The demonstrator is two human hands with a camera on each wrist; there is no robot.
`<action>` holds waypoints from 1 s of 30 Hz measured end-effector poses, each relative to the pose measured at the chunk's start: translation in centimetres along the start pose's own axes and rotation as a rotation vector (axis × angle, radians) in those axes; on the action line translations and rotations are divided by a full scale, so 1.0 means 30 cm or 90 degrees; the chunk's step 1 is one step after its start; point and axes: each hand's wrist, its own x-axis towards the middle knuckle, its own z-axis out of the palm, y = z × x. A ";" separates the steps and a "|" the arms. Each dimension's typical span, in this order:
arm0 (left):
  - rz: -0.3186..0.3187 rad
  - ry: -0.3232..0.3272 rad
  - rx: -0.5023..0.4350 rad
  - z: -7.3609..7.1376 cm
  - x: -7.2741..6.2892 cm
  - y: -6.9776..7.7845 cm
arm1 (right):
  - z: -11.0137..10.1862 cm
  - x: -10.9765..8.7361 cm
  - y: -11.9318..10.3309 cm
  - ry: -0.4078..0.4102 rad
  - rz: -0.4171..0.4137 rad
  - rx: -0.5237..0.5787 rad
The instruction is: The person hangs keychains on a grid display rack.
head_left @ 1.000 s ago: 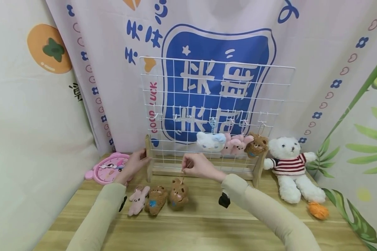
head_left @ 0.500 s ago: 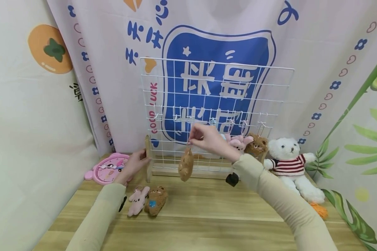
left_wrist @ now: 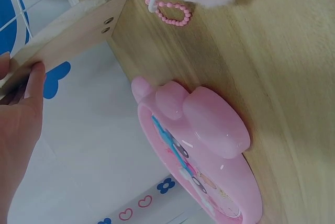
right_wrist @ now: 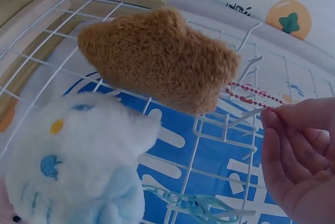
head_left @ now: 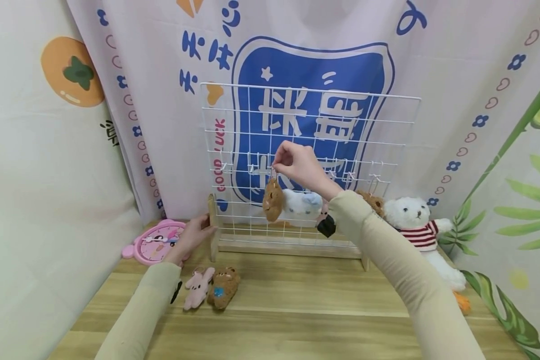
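Note:
My right hand (head_left: 300, 162) pinches the red bead chain (right_wrist: 256, 92) of a brown bear plush keychain (head_left: 273, 201). The bear hangs below the fingers in front of the white wire grid (head_left: 261, 120). In the right wrist view, the pinched loop is at the tip of a white hook (right_wrist: 242, 120); whether it is over the tip I cannot tell. A white cat plush with a blue bow (head_left: 301, 204) hangs just right of the bear. My left hand (head_left: 194, 239) grips the grid's left wooden post (left_wrist: 78, 28) between thumb and fingers.
On the table lie a pink rabbit plush (head_left: 198, 289) and another brown bear plush (head_left: 224, 289). A pink clock (head_left: 150, 245) stands at the left. At the right sits a white teddy bear (head_left: 409, 215), near an orange bundle (head_left: 462, 302). My right arm partly hides other hanging plushes.
My right hand has lifted the brown bear keychain from the table up to the grid's row of hooks. The left hand stays on the post.

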 end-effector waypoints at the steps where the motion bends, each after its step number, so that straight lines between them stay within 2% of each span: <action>1: 0.000 0.001 0.002 0.001 0.001 0.000 | 0.001 0.006 0.002 0.001 0.005 -0.003; 18: 0.000 -0.001 0.031 0.003 0.013 -0.009 | 0.011 0.021 0.026 -0.017 0.055 -0.040; 24: 0.001 -0.003 0.021 0.005 0.012 -0.007 | -0.001 -0.016 0.021 -0.008 0.047 -0.017; 28: 0.005 0.001 0.033 0.002 0.009 -0.003 | -0.001 -0.063 0.002 -0.002 0.025 0.010; 30: 0.010 0.005 0.036 0.000 0.008 -0.002 | 0.013 -0.092 -0.013 -0.015 0.015 0.028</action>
